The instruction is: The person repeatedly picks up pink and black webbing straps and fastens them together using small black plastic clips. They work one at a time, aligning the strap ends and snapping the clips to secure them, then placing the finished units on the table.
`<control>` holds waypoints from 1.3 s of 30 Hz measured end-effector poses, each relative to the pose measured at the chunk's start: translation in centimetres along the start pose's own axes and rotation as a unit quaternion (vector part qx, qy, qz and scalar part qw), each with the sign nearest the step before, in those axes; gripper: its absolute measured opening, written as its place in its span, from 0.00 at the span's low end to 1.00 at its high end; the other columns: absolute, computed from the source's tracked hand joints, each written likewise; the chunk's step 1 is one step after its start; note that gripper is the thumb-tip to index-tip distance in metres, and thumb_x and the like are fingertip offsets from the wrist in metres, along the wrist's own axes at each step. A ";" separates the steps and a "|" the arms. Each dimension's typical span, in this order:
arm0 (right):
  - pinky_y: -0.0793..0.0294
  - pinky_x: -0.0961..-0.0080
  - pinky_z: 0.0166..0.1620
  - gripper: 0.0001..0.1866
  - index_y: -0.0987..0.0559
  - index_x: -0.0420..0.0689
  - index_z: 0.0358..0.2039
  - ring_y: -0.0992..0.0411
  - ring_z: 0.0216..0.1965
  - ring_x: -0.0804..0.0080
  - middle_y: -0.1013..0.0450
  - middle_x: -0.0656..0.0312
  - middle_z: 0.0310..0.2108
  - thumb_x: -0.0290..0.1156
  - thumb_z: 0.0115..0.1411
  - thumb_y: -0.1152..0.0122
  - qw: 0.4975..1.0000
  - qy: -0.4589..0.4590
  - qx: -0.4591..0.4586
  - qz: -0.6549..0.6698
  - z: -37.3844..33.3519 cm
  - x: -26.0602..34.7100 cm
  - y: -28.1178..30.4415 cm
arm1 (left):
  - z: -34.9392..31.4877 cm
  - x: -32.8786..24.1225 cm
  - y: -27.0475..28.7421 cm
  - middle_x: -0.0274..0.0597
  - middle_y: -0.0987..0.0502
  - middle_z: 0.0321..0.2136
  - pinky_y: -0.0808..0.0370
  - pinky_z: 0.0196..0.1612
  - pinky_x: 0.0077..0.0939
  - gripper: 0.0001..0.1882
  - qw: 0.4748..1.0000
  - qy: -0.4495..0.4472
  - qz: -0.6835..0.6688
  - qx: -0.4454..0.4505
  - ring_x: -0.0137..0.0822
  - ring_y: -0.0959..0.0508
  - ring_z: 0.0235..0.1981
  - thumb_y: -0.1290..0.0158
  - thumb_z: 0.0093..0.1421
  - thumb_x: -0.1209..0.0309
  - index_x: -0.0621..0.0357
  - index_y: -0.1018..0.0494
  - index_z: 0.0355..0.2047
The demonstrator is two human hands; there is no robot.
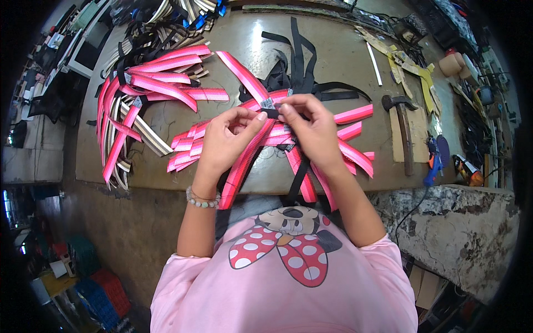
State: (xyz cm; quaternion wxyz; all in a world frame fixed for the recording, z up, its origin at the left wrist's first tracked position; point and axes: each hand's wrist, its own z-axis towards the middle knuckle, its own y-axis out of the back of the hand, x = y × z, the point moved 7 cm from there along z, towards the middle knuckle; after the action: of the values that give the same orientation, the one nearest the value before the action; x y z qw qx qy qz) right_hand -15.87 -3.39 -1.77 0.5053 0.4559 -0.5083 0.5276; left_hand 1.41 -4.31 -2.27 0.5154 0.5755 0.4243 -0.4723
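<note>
Over the table's near middle, my left hand point(225, 139) is closed in a pinch at a short black strip point(270, 113). The strip crosses a pink webbing strap point(242, 161) that has a small white printed label point(267, 104). From the other side my right hand point(313, 125) pinches the same strip between thumb and fingers. Beneath both hands lies a pile of pink striped webbing straps point(189, 144), some ends pointing right and some toward me. My fingers partly hide the strip's ends.
Finished-looking pink and cream strap bundles point(166, 77) lie to the left. Black straps point(297, 55) spread out beyond my hands. On the right are a hammer point(407, 130) on cardboard, a blue glue gun point(433, 166) with a cord, and yellow strips point(425, 83). Thread cones point(452, 65) stand farther right.
</note>
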 end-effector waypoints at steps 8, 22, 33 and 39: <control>0.24 0.75 0.40 0.06 0.22 0.34 0.37 0.23 0.36 0.68 0.26 0.55 0.36 0.22 0.60 0.41 0.968 0.101 0.050 -0.224 0.0 1.8 2.2 | -0.2 1.5 -0.2 0.35 0.21 0.25 0.24 0.29 0.15 0.13 0.998 0.033 0.056 -0.019 0.20 0.23 0.26 0.43 0.65 0.66 0.67 0.21 0.37; 0.29 0.65 0.43 0.04 0.23 0.39 0.33 0.27 0.38 0.56 0.25 0.55 0.33 0.22 0.56 0.39 0.913 0.229 0.066 -0.331 -0.9 2.5 1.0 | -1.6 0.5 1.4 0.35 0.24 0.25 0.28 0.27 0.16 0.13 0.999 -0.037 -0.015 -0.002 0.22 0.26 0.25 0.48 0.68 0.68 0.69 0.21 0.34; 0.27 0.77 0.40 0.06 0.22 0.36 0.37 0.25 0.37 0.71 0.26 0.56 0.34 0.22 0.59 0.40 0.942 0.161 0.069 -0.285 -0.4 1.4 1.6 | -1.9 1.2 2.0 0.36 0.21 0.23 0.28 0.26 0.16 0.14 0.999 0.035 -0.035 -0.021 0.22 0.26 0.22 0.47 0.67 0.67 0.69 0.21 0.35; 0.27 0.72 0.43 0.05 0.22 0.37 0.36 0.25 0.37 0.61 0.26 0.54 0.34 0.24 0.60 0.40 0.923 0.209 0.054 -0.318 -0.7 1.6 1.6 | -1.7 -0.3 0.4 0.32 0.20 0.26 0.28 0.32 0.18 0.12 0.984 -0.041 0.160 0.073 0.19 0.25 0.28 0.40 0.61 0.68 0.68 0.20 0.38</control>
State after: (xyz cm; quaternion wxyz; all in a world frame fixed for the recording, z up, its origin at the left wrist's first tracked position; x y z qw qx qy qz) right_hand -17.52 -2.57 -0.31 0.7162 0.4994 -0.1898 0.4491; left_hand 1.88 -2.64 -1.86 0.5581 0.6520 0.2693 -0.4369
